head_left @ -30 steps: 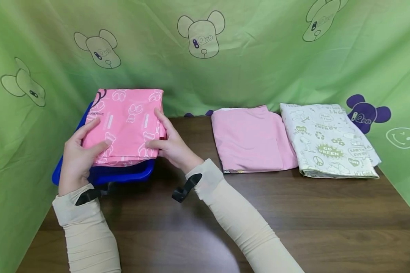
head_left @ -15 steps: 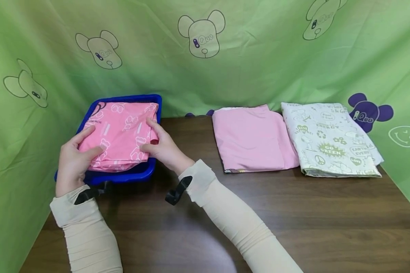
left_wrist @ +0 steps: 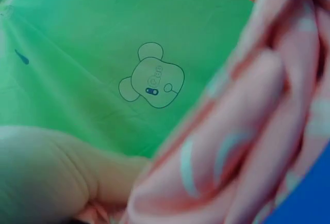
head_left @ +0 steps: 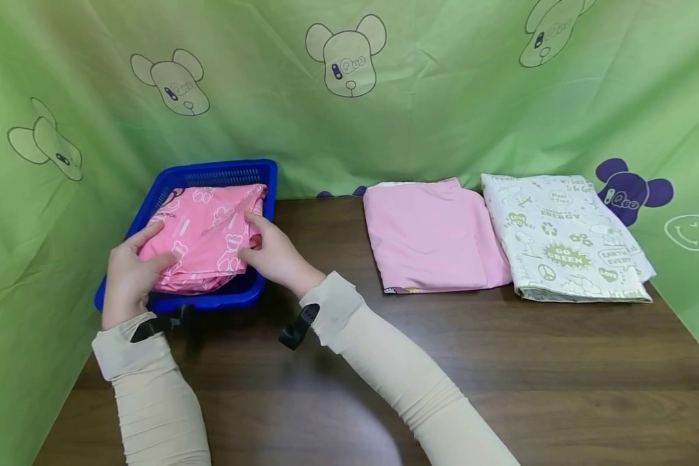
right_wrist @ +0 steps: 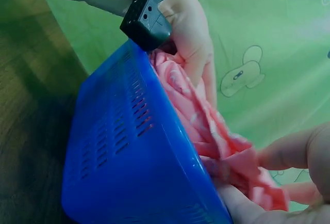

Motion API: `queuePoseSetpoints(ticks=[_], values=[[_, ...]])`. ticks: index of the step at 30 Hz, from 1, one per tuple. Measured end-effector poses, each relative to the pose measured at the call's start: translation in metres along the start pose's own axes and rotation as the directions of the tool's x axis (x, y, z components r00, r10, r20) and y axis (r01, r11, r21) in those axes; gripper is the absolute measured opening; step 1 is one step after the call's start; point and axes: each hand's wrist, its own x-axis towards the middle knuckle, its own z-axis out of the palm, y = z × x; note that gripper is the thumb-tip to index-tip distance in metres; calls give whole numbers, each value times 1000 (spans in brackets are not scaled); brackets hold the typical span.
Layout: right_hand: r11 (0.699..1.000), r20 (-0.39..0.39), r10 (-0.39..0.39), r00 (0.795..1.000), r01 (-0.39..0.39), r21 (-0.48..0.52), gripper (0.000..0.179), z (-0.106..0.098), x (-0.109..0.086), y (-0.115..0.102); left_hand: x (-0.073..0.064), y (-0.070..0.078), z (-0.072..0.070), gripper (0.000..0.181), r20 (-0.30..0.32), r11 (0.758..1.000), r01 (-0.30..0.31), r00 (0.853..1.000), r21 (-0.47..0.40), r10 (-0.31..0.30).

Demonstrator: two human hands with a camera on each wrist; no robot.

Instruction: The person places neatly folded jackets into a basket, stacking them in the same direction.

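A folded pink cloth (head_left: 204, 226) with white bear outlines lies within the rim of a blue plastic basket (head_left: 227, 301) at the left of the table. My left hand (head_left: 129, 272) grips the cloth's left side, its thumb on top. On the opposite side, my right hand (head_left: 276, 255) holds the cloth between thumb and fingers. The right wrist view shows the bunched edge of the pink cloth (right_wrist: 191, 110) above the wall of the basket (right_wrist: 139, 167). Fingers under the cloth are partly hidden.
To the right on the wooden table (head_left: 349, 362) lies a plain pink folded cloth (head_left: 425, 239). Beside it is a white folded cloth (head_left: 559, 239) with green print. A green printed curtain (head_left: 443, 97) closes off the back and sides.
Both hands have lowered the printed pink cloth from above the basket down into it. More of the basket's back rim shows now. The two cloths on the right stay put.
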Motion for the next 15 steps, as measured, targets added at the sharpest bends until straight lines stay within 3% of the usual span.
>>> queuePoseSetpoints(ticks=[5, 8, 15], values=[[999, -33, -5, 999, 4, -43, 57, -1, -6, 3, -3, -3, -7, 74, 34, 982, -37, 999, 183, 31], [1000, -38, 9, 999, -10, -17, 51, -2, -11, 3, -8, 1, -10, 71, 43, 969, -55, 998, 242, 46], [992, -13, 5, 1000, -3, 128, 46, -5, -19, 6, -17, 18, -4, 59, -43, 950, -90, 993, 300, 108]])
